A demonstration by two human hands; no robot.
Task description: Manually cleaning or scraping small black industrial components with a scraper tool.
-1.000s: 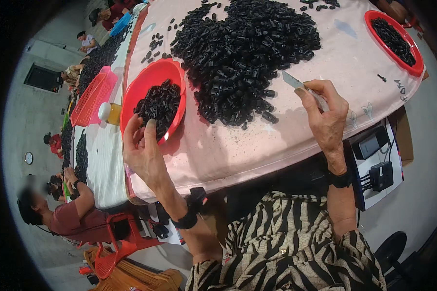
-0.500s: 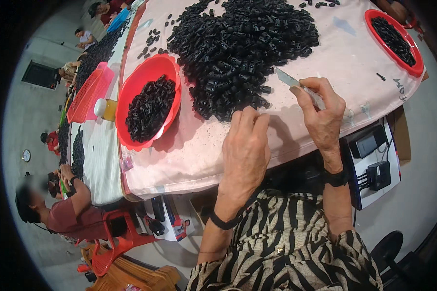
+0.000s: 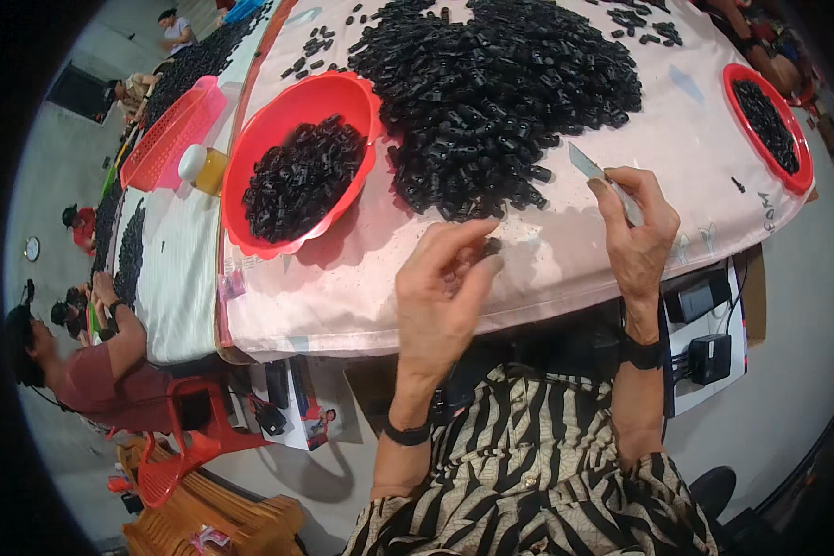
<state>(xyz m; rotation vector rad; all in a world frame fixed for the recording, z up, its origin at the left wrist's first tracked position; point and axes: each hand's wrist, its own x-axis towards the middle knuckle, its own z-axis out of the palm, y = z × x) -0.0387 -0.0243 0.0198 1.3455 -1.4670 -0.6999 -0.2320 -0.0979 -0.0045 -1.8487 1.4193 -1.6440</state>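
In my right hand [image 3: 641, 232] is a craft knife [image 3: 586, 161], its blade pointing up and to the left over the cloth. The fingers are wrapped round its pale handle. My left hand [image 3: 440, 301] is curled at the near edge of the heap, thumb and forefinger closed about a small black plastic part [image 3: 492, 246] that shows only partly. Before both hands spreads a big heap of black plastic parts [image 3: 491, 93]. Left of it a red scalloped bowl [image 3: 236, 199] holds many more of them.
A red oval basin [image 3: 803, 167] of thin dark parts stands at the right edge of the table [image 3: 565, 278]. Beyond the bowl are a jar [image 3: 208, 170] with yellow contents and a pink basket [image 3: 162, 139]. Co-workers [image 3: 88, 357] sit along the left.
My left hand has turned so its thumb side shows, with a black part at the fingertips. The view has shifted slightly; my right hand still grips the knife.
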